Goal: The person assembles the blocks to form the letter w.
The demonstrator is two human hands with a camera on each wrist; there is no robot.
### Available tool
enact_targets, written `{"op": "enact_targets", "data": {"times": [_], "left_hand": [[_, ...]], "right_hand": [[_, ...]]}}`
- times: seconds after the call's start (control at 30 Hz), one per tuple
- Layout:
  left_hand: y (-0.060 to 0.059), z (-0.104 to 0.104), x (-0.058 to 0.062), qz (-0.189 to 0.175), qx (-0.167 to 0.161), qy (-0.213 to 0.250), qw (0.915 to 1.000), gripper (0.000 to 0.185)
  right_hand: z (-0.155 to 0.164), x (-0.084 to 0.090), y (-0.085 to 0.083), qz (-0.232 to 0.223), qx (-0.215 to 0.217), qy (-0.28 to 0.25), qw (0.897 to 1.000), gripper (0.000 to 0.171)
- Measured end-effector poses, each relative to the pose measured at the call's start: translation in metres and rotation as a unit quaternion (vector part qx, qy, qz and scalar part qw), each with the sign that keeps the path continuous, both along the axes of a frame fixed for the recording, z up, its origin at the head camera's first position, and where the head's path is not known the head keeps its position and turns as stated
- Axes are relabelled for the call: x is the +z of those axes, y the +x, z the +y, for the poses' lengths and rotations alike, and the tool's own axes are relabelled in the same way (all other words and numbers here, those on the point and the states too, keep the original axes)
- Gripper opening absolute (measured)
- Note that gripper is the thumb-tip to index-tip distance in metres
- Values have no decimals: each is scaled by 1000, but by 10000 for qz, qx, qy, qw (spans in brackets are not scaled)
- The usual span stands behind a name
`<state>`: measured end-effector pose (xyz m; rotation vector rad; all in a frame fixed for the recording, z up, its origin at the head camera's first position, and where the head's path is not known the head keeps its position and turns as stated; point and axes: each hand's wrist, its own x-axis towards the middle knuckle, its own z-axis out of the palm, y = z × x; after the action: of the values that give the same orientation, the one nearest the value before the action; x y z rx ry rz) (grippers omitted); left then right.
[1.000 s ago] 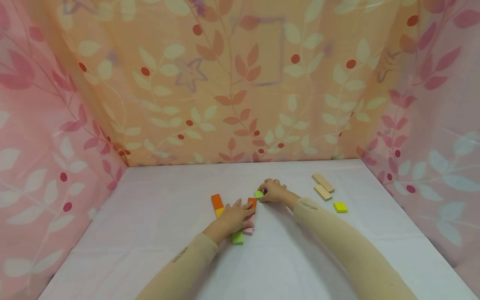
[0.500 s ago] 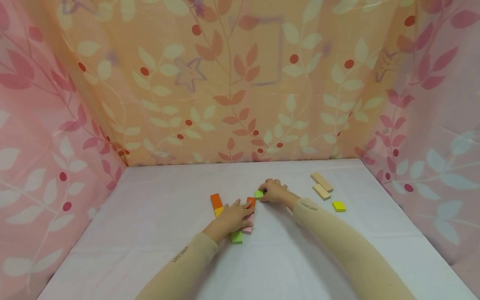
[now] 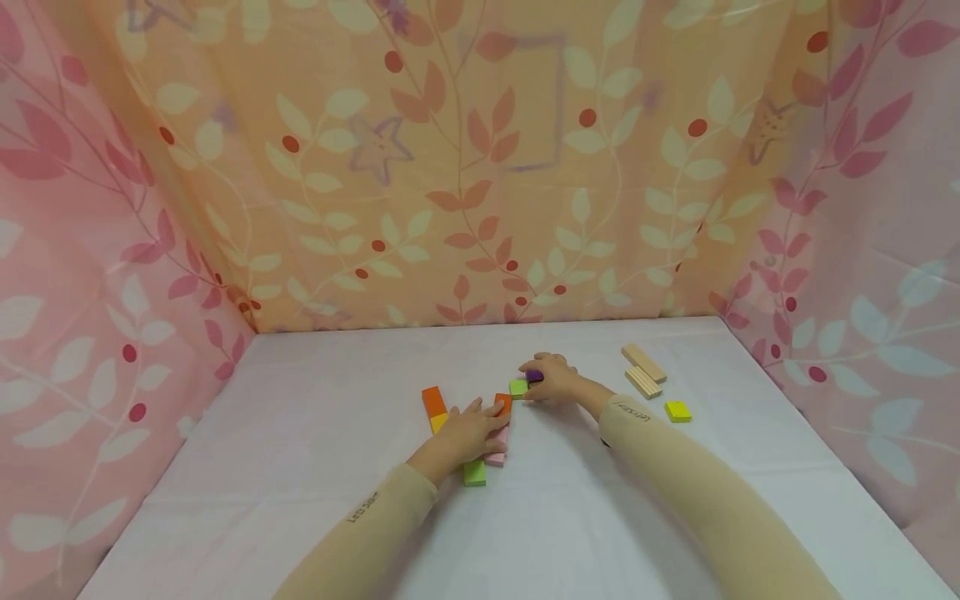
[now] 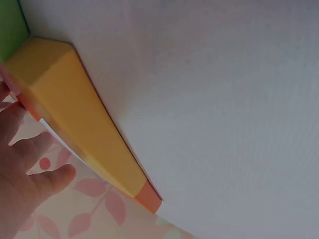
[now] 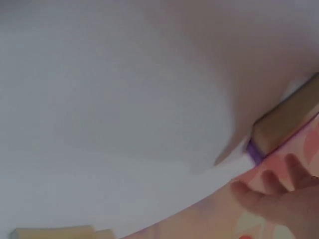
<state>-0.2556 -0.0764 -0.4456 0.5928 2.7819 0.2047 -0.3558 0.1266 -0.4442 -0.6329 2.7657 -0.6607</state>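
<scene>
My left hand (image 3: 471,427) lies flat with straight fingers on a pink block (image 3: 497,452) and touches a red-orange block (image 3: 503,402). Beside it are an orange block (image 3: 432,400) with a yellow block (image 3: 438,422) and a green block (image 3: 474,473). The left wrist view shows the yellow block (image 4: 84,124), its orange neighbour (image 4: 148,198) and my fingers (image 4: 25,169) close up. My right hand (image 3: 551,379) pinches a small purple block (image 3: 534,376) just right of a light green block (image 3: 517,387). The purple block (image 5: 254,152) shows in the right wrist view near my fingertips (image 5: 271,196).
Two plain wooden blocks (image 3: 643,372) and a yellow square block (image 3: 678,411) lie to the right on the white tabletop (image 3: 315,433). Leaf-patterned fabric walls (image 3: 480,183) enclose the back and both sides.
My right hand has shifted slightly back and right, and the purple block now shows more plainly in its fingers. The left hand has stayed on the blocks.
</scene>
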Motion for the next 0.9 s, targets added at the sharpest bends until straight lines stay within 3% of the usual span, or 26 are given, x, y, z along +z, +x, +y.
{"op": "enact_targets", "data": {"times": [0.2,0.37,0.63,0.9], "left_hand": [[0,2,-1,-59,38,78,9999,60],[0,0,-3,-71,79,109,9999,62],[0,-1,-5,-28,67,133,9999,62],[1,0,-5,6,47,91,9999,62]], "right_hand": [[37,4,-3,330,258,-309,9986,33],[52,0,-1,291,69,-139,9995,30],[50,-8,6,534,-88,298,9981,30],[41,-4,14,324,-423,357,9979,33]]}}
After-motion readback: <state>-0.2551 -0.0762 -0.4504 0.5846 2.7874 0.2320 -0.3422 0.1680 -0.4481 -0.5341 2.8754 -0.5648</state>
